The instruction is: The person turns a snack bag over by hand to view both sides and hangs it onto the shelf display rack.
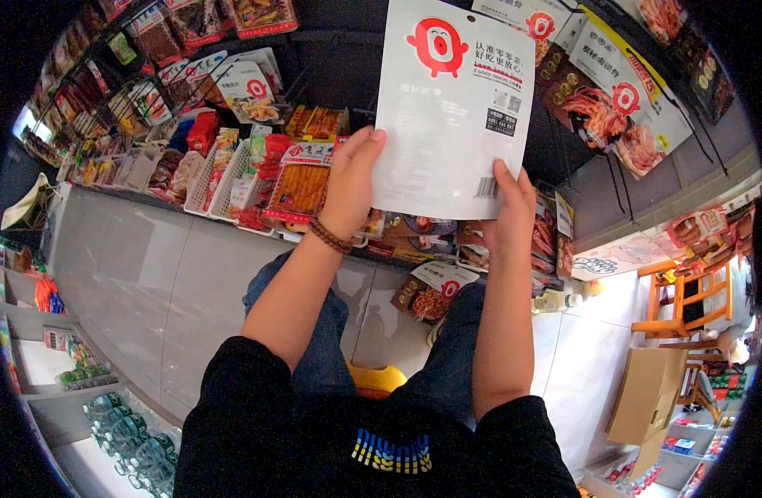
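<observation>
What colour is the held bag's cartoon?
The cartoon is red with a white face, best in head view.

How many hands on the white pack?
2: left hand at the lower left edge of the white pack, right hand at its lower right corner. Some fingers are hidden behind it.

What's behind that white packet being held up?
Snack packs show below the white snack packet, and a yellow-edged snack pouch to its right. Whatever is directly behind the packet is covered, so I can't tell.
</observation>
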Available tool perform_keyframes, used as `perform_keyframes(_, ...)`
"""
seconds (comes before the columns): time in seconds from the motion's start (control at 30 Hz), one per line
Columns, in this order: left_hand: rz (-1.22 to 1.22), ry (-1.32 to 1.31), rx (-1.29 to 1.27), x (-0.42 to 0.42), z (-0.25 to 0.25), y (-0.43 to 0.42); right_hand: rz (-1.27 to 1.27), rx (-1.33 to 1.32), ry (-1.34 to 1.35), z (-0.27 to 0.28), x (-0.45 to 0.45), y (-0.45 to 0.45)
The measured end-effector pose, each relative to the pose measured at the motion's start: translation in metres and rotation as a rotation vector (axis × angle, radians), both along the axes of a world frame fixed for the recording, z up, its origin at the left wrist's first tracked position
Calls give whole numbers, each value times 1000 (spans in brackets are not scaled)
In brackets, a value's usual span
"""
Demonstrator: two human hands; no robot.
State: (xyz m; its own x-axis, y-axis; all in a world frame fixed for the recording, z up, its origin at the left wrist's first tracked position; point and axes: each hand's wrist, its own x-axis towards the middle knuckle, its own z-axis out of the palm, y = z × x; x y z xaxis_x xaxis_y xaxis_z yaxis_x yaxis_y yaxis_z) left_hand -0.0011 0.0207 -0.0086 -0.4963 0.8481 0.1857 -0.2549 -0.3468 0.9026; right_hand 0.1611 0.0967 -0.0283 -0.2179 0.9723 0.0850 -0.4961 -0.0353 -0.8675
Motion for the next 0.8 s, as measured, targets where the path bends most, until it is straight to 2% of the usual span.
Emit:
perform_keyframes(0.43,-84,53,42,-4,-3,-4,24,-159,95,6,-5,-2)
perform_keyframes(0.8,-89,-11,22,-5,-5,-1,61,-125,117,5,-5,-2)
